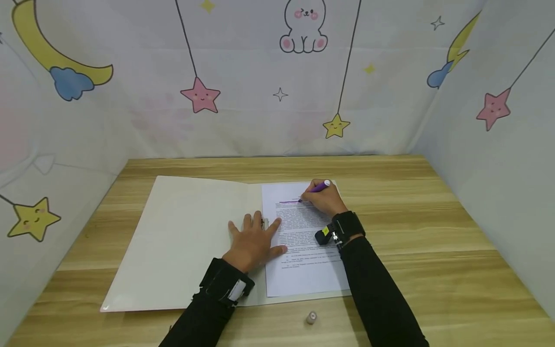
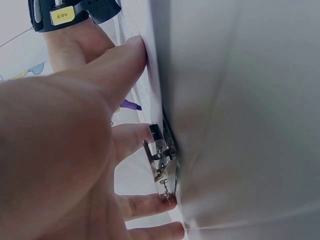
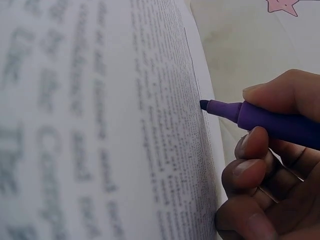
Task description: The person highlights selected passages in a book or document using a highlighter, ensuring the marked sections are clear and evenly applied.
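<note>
My right hand (image 1: 326, 198) pinches a purple highlighter (image 3: 272, 124) between thumb and fingers. Its dark chisel tip meets the upper part of a printed sheet (image 1: 303, 279), at the end of a purple line (image 1: 288, 202) across the text. The sheet lies in the right half of an open white folder (image 1: 182, 241). With fingers spread, my left hand (image 1: 253, 246) rests across the folder's middle, thumb and index finger on the sheet's left edge. Beside those fingers a metal clip (image 2: 161, 160) sits at the folder's spine, partly hidden by the hand in the head view.
A small grey cap (image 1: 311, 317) lies on the wooden table (image 1: 433, 270) just below the folder's front edge. White cloth walls (image 1: 260, 135) printed with stars and moons close in the back and both sides. Black wrist cameras are strapped to both wrists.
</note>
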`<state>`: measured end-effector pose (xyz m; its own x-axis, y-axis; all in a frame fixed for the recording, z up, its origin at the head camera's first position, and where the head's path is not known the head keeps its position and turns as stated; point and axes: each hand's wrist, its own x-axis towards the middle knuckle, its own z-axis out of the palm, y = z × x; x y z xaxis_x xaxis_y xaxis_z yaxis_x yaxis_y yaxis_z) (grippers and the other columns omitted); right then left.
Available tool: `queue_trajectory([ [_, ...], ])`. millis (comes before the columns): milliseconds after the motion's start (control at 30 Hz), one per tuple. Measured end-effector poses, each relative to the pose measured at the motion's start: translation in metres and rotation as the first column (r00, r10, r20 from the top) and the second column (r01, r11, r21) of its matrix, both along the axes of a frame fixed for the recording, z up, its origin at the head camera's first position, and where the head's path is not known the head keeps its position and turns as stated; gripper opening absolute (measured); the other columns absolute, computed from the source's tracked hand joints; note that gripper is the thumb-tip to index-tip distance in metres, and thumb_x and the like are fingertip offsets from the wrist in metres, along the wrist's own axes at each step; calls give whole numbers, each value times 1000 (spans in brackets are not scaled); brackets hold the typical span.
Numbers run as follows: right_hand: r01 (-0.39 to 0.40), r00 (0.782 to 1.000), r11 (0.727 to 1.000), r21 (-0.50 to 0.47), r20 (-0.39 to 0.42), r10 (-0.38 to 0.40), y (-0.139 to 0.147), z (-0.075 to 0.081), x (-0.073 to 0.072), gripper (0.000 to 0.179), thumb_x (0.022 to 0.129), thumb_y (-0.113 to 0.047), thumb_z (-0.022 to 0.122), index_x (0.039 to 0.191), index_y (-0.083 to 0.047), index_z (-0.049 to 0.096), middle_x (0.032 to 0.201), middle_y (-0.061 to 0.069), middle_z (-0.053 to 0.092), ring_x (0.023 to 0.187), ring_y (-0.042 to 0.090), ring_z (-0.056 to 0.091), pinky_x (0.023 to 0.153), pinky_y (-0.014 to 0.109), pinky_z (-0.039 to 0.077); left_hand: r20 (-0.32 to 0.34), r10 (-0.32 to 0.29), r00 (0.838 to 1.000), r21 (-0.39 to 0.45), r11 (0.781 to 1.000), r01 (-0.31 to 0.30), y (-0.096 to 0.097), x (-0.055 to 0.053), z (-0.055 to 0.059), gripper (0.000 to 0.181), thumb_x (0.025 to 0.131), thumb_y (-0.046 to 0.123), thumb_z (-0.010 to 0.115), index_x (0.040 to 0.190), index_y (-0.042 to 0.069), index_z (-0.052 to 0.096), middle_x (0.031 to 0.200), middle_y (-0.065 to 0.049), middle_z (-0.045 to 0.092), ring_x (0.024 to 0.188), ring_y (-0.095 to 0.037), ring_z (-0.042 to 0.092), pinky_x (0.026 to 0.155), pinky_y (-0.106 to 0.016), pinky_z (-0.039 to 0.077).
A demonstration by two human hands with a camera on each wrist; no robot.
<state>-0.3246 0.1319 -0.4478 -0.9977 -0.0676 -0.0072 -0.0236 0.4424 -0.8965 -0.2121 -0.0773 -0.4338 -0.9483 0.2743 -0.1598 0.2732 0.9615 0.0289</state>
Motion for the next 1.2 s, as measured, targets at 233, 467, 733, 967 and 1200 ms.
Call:
queue_trajectory([
  [233, -2, 1000, 1000, -11, 2, 2, 1, 1, 0, 16, 81, -9, 78, 77, -5, 64, 77, 8, 61, 67, 22, 52, 59, 33, 39, 6, 3, 1000, -3, 1000, -3, 0, 0, 1, 76, 91, 68, 57, 155, 30, 41, 146, -24, 35, 133, -44, 34, 100, -77, 25],
  [467, -6, 1000, 1000, -18, 4, 6, 3, 2, -1, 16, 80, -9, 79, 77, -5, 64, 75, 7, 61, 66, 21, 51, 57, 33, 38, 8, 3, 1000, -4, 1000, -3, -1, -1, -1, 76, 91, 68, 57, 155, 30, 41, 146, -24, 34, 133, -44, 33, 100, -77, 25],
  [733, 10, 1000, 1000, 1, 3, -10, 5, 1, -2, 16, 79, -9, 80, 75, -6, 64, 75, 7, 63, 65, 21, 52, 57, 33, 39, 7, 1, 1000, 1, 1000, -1, 0, -1, -1, 76, 91, 68, 57, 155, 30, 41, 145, -24, 35, 132, -44, 34, 100, -77, 25],
  [967, 10, 1000, 1000, 7, 17, -10, 8, 4, -1, 17, 80, -8, 79, 75, -6, 63, 75, 8, 63, 65, 20, 52, 57, 32, 38, 10, 1, 1000, -2, 1000, -1, 0, -2, -3, 78, 90, 69, 56, 156, 31, 39, 146, -24, 34, 133, -45, 33, 100, -78, 23],
  [1200, 12, 999, 1000, 5, 31, -12, 9, 6, -1, 17, 80, -8, 78, 75, -5, 62, 72, 6, 60, 65, 21, 51, 58, 32, 36, 5, 1, 1000, 8, 1000, -1, 1, -1, -1, 78, 90, 69, 57, 156, 31, 40, 144, -24, 36, 132, -44, 34, 100, -77, 24],
])
